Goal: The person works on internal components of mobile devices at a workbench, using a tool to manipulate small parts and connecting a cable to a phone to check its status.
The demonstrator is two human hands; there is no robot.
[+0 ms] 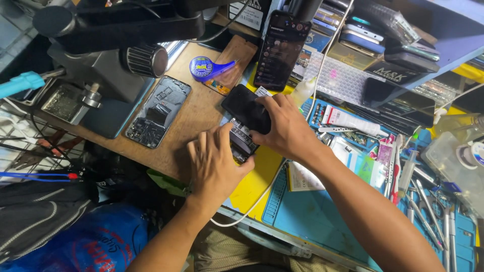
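- The opened phone (243, 138) lies on the wooden bench top (194, 118), right at the edge of the yellow mat (257, 184), with both hands on it.
- The left hand (216, 162) rests palm down over the near end of the phone, fingers spread a little and curled onto its edge; the thumb presses against the lower corner.
- The right hand (287, 128) covers the far side, fingers bent and closed around a black screen panel (244, 107) that sits tilted above the phone body, its upper end lifted clear.
- Between the 2 hands a strip of the phone's dark insides shows; the fingertips of both hands nearly meet there.
- Just to the left, apart from the hands, lies a second open phone (159, 112), face down with its parts bare.
- Behind the hands a lit phone (280, 50) leans upright, and a blue tape dispenser (205, 68) sits near it.
- A white cable (252, 206) runs under the right wrist across the mat.
- To the right, tweezers and small tools (428, 211) lie on a blue mat (312, 216).
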